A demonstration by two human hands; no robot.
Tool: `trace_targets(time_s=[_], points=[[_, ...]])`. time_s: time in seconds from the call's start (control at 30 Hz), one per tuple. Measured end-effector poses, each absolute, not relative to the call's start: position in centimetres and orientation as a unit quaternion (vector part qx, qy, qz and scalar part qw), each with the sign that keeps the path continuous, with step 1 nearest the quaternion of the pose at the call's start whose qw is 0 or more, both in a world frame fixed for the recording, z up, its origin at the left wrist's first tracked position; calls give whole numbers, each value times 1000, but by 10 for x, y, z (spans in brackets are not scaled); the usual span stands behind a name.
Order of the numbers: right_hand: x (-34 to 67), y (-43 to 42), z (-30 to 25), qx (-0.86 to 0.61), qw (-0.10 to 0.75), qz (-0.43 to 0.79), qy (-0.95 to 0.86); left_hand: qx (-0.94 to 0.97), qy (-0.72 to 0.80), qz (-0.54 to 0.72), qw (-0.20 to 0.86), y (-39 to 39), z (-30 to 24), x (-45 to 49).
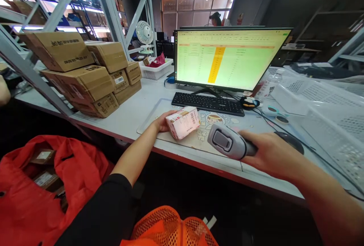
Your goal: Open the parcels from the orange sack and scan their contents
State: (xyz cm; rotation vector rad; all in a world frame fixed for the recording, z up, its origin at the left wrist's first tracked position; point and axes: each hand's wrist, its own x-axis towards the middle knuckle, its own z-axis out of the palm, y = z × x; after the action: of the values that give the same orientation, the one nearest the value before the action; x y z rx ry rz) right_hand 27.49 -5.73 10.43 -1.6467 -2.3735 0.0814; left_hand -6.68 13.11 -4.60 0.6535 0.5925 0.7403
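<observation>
Parcel (182,123), wrapped in white-and-pink printed packaging, lies on a cartoon-printed desk mat (205,130) near the front edge of the tabletop (142,104). One barcode label is fixed to its upper face; the characters are too small to read.

Left hand (162,121): the fingers (170,114) are closed over the left end of the parcel and in contact with it. Right hand (274,155): the fingers (250,137) are clamped around the grip of one grey handheld barcode scanner (227,142). The scanner head points left and sits just beside the parcel, not touching it.

Behind the mat are one black keyboard (207,104) and one monitor (230,58) showing a spreadsheet with an orange-highlighted column; its text is illegible. Toward the left edge of the tabletop stand seven stacked cardboard cartons (76,85). One carries a barcode label, and their printing cannot be read. Further back are one white plastic basket (156,71) and one white fan (144,35). White perforated crates (321,102) occupy the right side.

Below the front edge are one red bag (48,174), holding two labelled cartons (43,157), and one orange mesh bag (170,227). One co-worker (216,19) stands in the distance.
</observation>
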Motion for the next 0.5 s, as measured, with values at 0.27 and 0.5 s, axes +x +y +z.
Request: trace_targets(time_s=[0.27, 0.5], points=[[307, 3, 71, -668, 83, -13, -739, 463, 321, 295, 772, 131, -32, -62], [352, 19, 17, -815, -40, -32, -578, 592, 428, 264, 630, 137, 11, -57]])
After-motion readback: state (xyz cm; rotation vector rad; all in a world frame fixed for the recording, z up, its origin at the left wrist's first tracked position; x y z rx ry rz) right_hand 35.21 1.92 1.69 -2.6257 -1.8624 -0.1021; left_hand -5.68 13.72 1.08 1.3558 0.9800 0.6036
